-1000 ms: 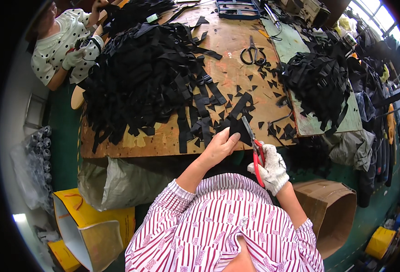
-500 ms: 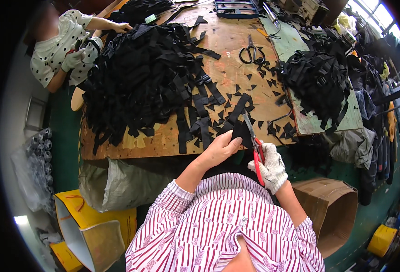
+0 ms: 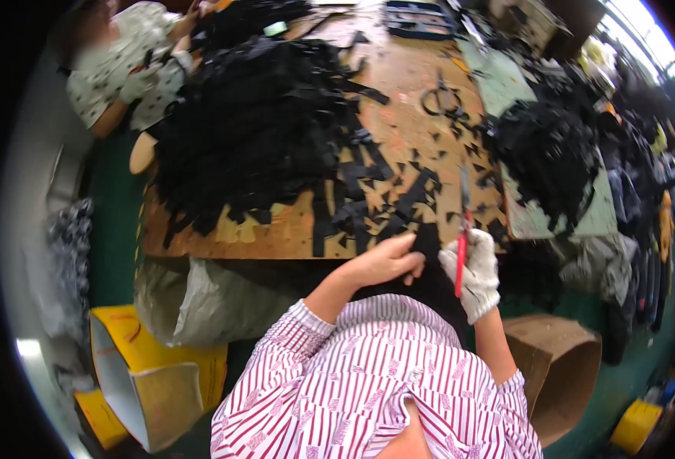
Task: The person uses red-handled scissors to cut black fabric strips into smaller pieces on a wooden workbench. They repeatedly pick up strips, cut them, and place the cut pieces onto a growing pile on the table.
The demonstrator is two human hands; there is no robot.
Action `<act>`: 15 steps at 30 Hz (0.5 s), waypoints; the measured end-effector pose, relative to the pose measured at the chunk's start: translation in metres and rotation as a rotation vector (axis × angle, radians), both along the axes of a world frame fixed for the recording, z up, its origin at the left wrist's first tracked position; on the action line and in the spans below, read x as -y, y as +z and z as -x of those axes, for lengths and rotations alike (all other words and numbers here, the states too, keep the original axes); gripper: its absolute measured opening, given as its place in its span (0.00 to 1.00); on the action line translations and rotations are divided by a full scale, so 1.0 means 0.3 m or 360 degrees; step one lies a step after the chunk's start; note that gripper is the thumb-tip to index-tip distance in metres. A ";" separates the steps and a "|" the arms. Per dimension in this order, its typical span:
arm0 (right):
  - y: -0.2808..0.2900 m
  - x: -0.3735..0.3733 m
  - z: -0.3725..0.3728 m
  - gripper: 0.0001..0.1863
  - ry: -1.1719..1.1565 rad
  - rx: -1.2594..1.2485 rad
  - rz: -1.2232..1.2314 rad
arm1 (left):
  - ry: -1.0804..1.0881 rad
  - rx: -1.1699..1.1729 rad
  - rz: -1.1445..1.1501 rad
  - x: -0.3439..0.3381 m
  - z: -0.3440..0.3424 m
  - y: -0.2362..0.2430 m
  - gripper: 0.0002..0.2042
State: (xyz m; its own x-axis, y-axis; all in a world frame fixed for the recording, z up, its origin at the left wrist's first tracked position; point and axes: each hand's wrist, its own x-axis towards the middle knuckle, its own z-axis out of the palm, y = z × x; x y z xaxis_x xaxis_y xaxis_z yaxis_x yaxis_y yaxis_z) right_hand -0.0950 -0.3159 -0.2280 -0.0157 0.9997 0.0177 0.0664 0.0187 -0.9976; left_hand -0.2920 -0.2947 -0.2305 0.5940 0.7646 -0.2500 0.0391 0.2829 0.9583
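My bare left hand [image 3: 385, 261] is at the table's near edge, fingers bent and pinching the edge of a black fabric strip [image 3: 427, 239]. Just right of it, my right hand [image 3: 475, 275], in a white knit glove, grips red-handled scissors [image 3: 460, 264]. Their blades point away from me over the table and look closed, apart from the strip. Several black strips and small triangular offcuts [image 3: 398, 183] lie beyond my hands. A large heap of black straps [image 3: 253, 130] covers the table's left side.
Black-handled scissors [image 3: 440, 101] lie farther back on the wooden table [image 3: 284, 237]. Another black strap pile [image 3: 548, 149] sits on a green board at right. A co-worker [image 3: 127, 61] stands at far left. Below are a yellow box [image 3: 135, 336] and a cardboard box [image 3: 551, 336].
The scissors have moved right, away from the strip, and their blades now point straighter ahead. My left hand has shifted slightly right with the strip. The whole view has turned a little.
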 end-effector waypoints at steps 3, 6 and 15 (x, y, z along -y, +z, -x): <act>-0.020 -0.005 0.018 0.25 -0.0037 0.0239 -0.0181 | -0.0142 -0.0165 -0.0217 0.002 -0.006 -0.003 0.11; 0.006 -0.005 0.032 0.26 -0.0079 0.0613 -0.0260 | -0.0191 -0.0362 -0.0275 0.003 0.007 0.038 0.16; 0.022 -0.021 0.057 0.24 -0.0286 0.0227 -0.0327 | 0.0278 -0.0161 -0.0818 -0.036 0.076 0.039 0.11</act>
